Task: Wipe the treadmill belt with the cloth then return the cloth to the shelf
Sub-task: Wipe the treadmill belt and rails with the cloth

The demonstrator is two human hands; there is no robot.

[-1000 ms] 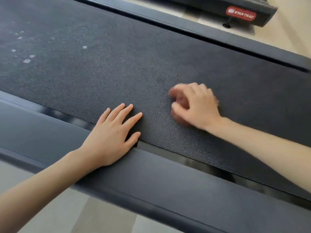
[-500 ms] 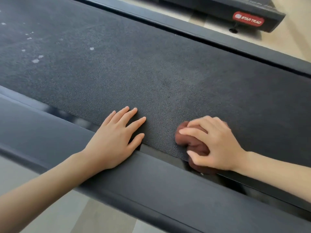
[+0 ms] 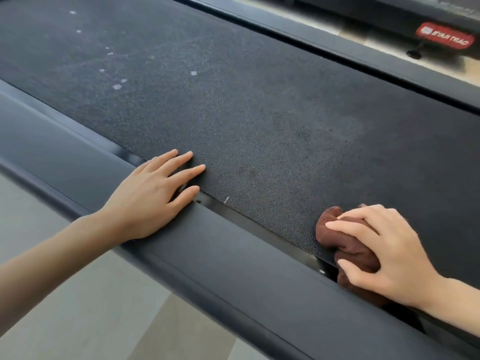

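A black treadmill belt (image 3: 259, 105) has a fine pebbled grain and is dotted with pale whitish specks (image 3: 117, 86). The cloth (image 3: 348, 245) is a plain reddish brown. The side rail (image 3: 233, 255) is a plain matte charcoal. The floor (image 3: 78, 307) is pale beige-grey. A red label (image 3: 445, 38) carries white lettering.

A red label (image 3: 444, 38) on the neighbouring treadmill (image 3: 384, 11) reads "STAR TRAC", slightly blurred.

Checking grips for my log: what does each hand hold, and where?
Right hand grips the bunched brown cloth from above, fingers curled over the wad. Left hand holds nothing, lying flat.
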